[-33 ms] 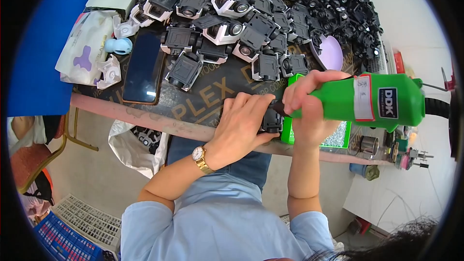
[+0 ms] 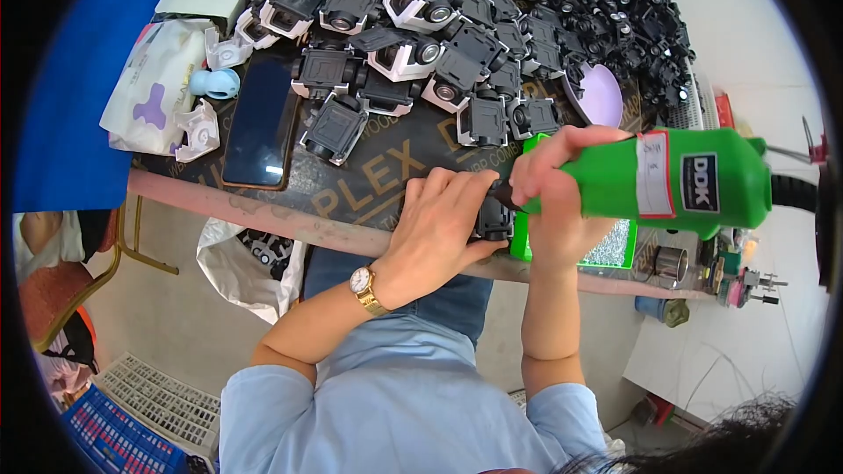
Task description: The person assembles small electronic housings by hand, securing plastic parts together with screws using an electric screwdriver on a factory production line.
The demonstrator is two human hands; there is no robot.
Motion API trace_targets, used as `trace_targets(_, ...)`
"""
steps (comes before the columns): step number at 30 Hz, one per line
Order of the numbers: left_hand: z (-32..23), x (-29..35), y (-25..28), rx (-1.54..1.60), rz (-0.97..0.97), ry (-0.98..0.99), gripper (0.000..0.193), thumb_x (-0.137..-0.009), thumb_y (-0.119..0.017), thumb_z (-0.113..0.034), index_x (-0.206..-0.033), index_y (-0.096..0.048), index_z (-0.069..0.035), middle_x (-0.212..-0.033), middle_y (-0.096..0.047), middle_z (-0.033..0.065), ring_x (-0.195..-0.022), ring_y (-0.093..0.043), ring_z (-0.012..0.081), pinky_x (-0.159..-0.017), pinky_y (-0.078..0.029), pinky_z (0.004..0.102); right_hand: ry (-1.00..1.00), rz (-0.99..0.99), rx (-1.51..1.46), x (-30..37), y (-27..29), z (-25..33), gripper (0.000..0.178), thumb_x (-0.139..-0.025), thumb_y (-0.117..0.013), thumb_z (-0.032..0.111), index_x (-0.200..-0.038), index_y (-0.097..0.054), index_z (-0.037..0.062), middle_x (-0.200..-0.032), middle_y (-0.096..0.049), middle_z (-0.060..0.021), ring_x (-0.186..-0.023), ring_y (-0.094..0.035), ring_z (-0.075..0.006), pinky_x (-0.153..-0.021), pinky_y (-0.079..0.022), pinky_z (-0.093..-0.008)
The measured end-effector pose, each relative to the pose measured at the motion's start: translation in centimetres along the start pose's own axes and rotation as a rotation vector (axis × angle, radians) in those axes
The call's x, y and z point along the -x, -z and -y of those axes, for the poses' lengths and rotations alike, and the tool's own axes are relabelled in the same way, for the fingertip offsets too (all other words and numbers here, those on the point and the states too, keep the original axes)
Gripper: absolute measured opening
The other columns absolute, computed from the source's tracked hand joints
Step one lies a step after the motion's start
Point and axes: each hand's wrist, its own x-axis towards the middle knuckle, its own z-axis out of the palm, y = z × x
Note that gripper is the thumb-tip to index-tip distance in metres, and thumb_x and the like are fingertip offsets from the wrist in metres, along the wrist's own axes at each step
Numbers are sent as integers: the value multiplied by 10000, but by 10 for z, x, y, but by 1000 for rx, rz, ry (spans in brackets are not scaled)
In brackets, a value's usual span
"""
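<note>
Fingers of my left hand [image 2: 443, 224] are clamped over a small black housing [image 2: 494, 221] at the near edge of the workbench [image 2: 290, 221], pinning it down. Fingers of my right hand [image 2: 551, 177] wrap tight round the green power screwdriver [image 2: 667, 180], whose long axis runs sideways, its dark nose meeting the housing just right of my left fingertips. So the part lies between both hands, the left one on top of it. On the tool sit a pale upright label with a red border and a dark square one. Far left lies a white soft packet [image 2: 149, 88] with purple shapes; beside it a dark phone [image 2: 259, 121].
</note>
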Motion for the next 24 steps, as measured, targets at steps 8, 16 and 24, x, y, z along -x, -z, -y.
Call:
trace_targets(8,2,-2,1,27,2,-24,735,-678,-836,-214,-1302,-495,-29,-1139,-593,103,-1081,-505,294,-876,-373,403,-77,-227,-69,-1,-12,0,400,-782,-773,-58,-1101,-535,-14,-765,-604,-32,-609,-537,-71,-559,-423,-205)
trace_targets(16,1,0,-1,53,13,-9,725,-685,-838,-215,-1300,-494,-44,-1167,-610,110,-1131,-541,274,-921,-357,412,59,-62,-173,-6,21,29,668,-951,-585,514,-1338,-377,10,-694,-465,-31,-516,-440,-129,-497,-404,-272)
trace_targets(24,-1,-2,0,-9,35,35,760,-655,-868,-264,-1304,-518,-81,-1141,-616,88,-1107,-527,289,-938,-356,396,-48,-148,-63,32,78,27,687,-899,-659,520,-1289,-411,13,-635,-503,-43,-468,-458,-127,-446,-395,-257)
